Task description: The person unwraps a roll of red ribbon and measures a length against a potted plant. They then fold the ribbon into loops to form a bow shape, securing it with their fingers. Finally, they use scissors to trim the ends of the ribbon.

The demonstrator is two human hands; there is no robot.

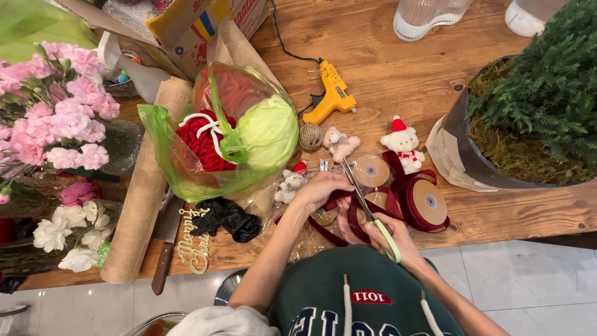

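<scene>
On wooden table (398, 81) (white tiled floor (535, 280) below), craft clutter spreads

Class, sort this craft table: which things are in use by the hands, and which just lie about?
In use: left hand, right hand, scissors, dark red ribbon.

Lying about: glue gun, twine ball, toy bears, knife, pink flowers.

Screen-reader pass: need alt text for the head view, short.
Seen from above, a person's right hand holds green-handled scissors against dark red ribbon pinched by the left hand on a wooden table. Around them lie ribbon spools, small toy bears, a yellow glue gun and pink flowers.
</scene>
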